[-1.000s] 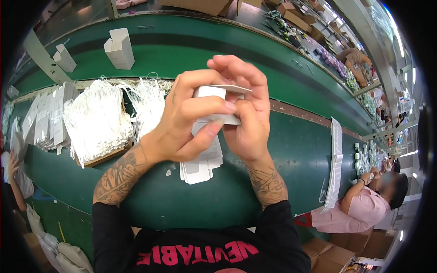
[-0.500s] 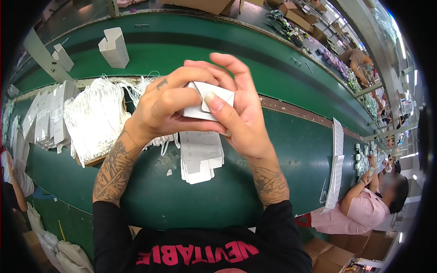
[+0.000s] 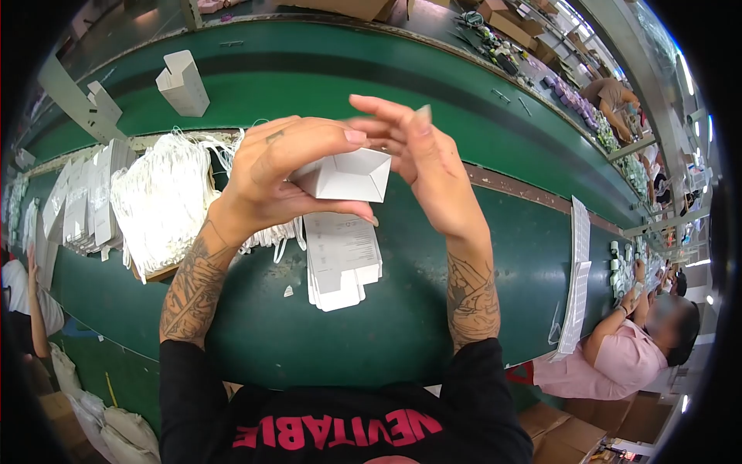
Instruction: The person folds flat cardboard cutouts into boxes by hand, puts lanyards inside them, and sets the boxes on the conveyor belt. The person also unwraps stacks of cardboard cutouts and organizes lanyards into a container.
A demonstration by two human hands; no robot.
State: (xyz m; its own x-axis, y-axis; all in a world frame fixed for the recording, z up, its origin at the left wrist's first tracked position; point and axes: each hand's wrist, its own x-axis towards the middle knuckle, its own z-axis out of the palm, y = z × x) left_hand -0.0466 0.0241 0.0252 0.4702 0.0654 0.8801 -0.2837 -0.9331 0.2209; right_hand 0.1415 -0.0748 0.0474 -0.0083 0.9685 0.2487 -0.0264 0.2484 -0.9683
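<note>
My left hand (image 3: 270,170) grips a small white carton (image 3: 352,178) between thumb and fingers; its folded end faces me. Beside the carton's right side is my right hand (image 3: 433,166), its fingers apart and nothing held in it. Some of its fingertips pass behind the carton's upper edge, and whether they touch it cannot be made out. Below the carton, a stack of flat white cartons (image 3: 344,259) lies on the green table (image 3: 402,325). To the left of my left hand is a heap of white cables (image 3: 166,205).
More flat cartons (image 3: 89,197) stand at the far left. An upright white box (image 3: 183,83) is on the green belt (image 3: 270,77) beyond. White printed sheets (image 3: 576,286) lie at the right edge, near a co-worker in pink (image 3: 626,356). Another person's arm (image 3: 37,301) shows at left.
The carton's end flaps were open, then folded over; now the end looks closed. My right hand has let go and moved right. The upright box on the belt has shifted slightly left.
</note>
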